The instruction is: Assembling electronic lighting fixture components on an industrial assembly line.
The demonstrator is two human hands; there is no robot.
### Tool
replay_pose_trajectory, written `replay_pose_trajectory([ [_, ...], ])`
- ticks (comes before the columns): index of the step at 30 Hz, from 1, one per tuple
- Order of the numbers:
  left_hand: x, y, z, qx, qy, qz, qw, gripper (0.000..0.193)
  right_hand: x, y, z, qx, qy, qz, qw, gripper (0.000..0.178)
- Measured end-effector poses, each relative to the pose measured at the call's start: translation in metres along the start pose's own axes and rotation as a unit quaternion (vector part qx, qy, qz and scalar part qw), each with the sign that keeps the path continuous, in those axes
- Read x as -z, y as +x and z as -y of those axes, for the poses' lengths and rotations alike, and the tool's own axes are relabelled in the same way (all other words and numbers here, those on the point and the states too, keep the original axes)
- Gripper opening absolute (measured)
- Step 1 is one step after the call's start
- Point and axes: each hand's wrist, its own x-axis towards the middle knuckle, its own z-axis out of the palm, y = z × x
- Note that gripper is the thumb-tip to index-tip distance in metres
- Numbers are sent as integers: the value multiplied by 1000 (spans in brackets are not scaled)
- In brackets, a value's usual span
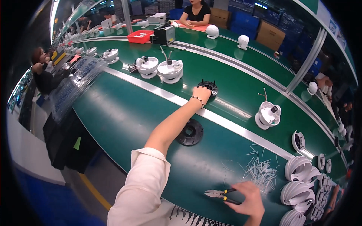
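Observation:
My left hand (202,94) reaches out over the green conveyor belt, its fingers closed on a round black plastic base (212,87) with two upright prongs. The hand hides part of that base. Below my forearm, a larger black disc (193,138) with a square hole lies on the near worktop. At the lower right, my right hand (249,199) is wrapped round the spread handles of diagonal cutters (215,193). These have black and yellow grips, and their jaws point left. A heap of thin white plastic strips (261,174) lies just beyond the right hand.
White rounded housings with inner parts (170,71) stand on the belt, another (268,115) to the right. Stacked white shells (298,194) crowd the right edge. Clear plastic trays (71,88) lie left. A metal rail (241,131) divides worktop and belt. A person (196,15) sits across.

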Motion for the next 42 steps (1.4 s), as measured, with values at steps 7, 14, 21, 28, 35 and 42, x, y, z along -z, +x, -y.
replay_pose_trajectory([
  [7,76,-81,58,51,14,63,997,13,-6,-43,22,-120,14,-39,992,39],
  [14,104,-122,143,32,-8,291,956,48,-13,-40,27,-106,20,-59,992,38],
  [21,55,-29,151,377,-496,118,773,59,-23,-35,40,-79,25,-104,991,40],
  [28,-49,18,138,330,-875,-168,311,39,-24,-56,41,-124,27,-154,980,40],
  [35,18,16,50,285,-926,35,244,47,4,-54,-5,-100,-13,-219,970,39],
  [42,10,10,-8,222,-917,161,290,41,60,78,-38,56,-121,-280,951,40],
])
